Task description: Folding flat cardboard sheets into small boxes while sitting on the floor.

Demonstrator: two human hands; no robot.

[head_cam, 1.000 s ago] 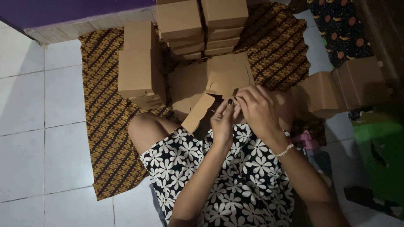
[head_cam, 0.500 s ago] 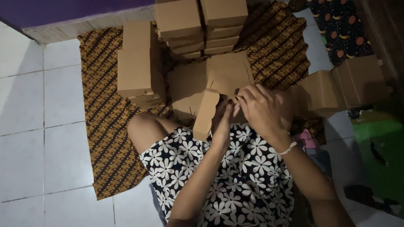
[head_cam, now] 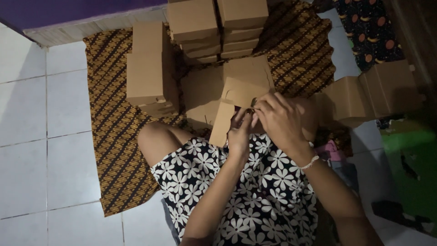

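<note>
Both hands pinch the half-folded cardboard box (head_cam: 236, 98) above the flowered lap; the left hand (head_cam: 240, 132) grips its hanging side flap, fingers closed; the right hand (head_cam: 282, 120) clamps its front edge; stacked folded boxes (head_cam: 218, 27) lie beyond it, on the batik cloth (head_cam: 109, 136).

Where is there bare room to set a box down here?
Free: white floor tiles left of the patterned mat, and the mat strip beside the knee. Crowded: box stacks ahead, flat cardboard at right, both hands, left hand and right hand, on the half-folded box.
</note>
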